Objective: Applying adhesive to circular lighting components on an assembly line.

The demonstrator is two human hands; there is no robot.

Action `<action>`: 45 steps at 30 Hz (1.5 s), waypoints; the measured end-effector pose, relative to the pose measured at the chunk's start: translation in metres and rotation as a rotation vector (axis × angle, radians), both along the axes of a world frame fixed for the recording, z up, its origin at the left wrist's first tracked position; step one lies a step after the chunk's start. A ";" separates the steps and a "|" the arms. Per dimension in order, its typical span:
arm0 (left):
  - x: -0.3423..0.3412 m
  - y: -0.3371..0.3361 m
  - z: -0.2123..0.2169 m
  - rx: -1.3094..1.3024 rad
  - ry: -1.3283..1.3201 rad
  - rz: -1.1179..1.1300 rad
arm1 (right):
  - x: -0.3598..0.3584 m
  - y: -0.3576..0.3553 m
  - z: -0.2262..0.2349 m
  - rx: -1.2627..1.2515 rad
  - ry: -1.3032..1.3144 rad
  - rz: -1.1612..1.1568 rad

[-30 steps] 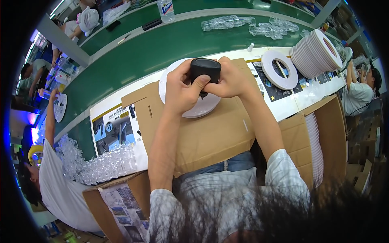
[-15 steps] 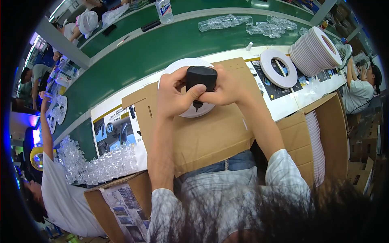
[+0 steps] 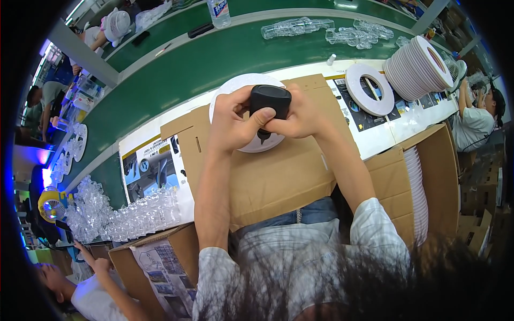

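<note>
Broadly, a long green bench (image 3: 176, 80) spans the view, and a brown cardboard sheet (image 3: 278, 176) lies before the person. To the right, an open cardboard box (image 3: 390, 192) holds more white round pieces; on the worktop beyond it rests a thick stack of white rings (image 3: 412, 72). A heap of clear plastic pieces (image 3: 142, 219) spreads at the left. On the cardboard, under the hands, sits a white round piece (image 3: 241, 83), its middle hidden, and one loose white ring (image 3: 354, 88) lies beside the stack. Both the left hand (image 3: 230, 120) and the right hand (image 3: 300, 115) have fingers wrapped around a black rounded tool (image 3: 270, 100), thumbs pressing its near side. Its narrow tip (image 3: 263, 135) points down over the white piece; contact cannot be told. Work there seems under way, but how much is finished does not show; the stack, loose ring and clear pieces are out of either hand's grasp.
</note>
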State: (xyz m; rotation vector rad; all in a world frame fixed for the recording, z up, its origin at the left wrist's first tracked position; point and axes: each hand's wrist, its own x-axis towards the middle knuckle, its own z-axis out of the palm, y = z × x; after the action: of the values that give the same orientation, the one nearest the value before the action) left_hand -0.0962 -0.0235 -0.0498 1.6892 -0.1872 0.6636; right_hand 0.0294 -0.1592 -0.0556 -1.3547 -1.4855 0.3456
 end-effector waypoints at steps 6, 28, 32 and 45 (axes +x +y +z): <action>0.000 0.000 -0.002 -0.004 0.008 0.006 | -0.002 -0.001 0.001 -0.037 0.014 -0.010; 0.006 -0.018 -0.003 -0.112 0.029 0.016 | 0.005 -0.009 0.010 0.000 0.001 -0.068; 0.007 -0.018 -0.002 -0.125 0.032 0.009 | 0.012 -0.011 0.003 -0.025 -0.072 -0.044; 0.033 0.025 0.047 0.443 0.335 0.090 | 0.013 -0.073 -0.013 0.044 0.702 -0.254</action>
State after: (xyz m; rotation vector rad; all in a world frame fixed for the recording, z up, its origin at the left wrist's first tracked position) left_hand -0.0630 0.0020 -0.0029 2.2180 -0.0177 0.4115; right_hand 0.0425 -0.2319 -0.0690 -1.1951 -0.7287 0.5507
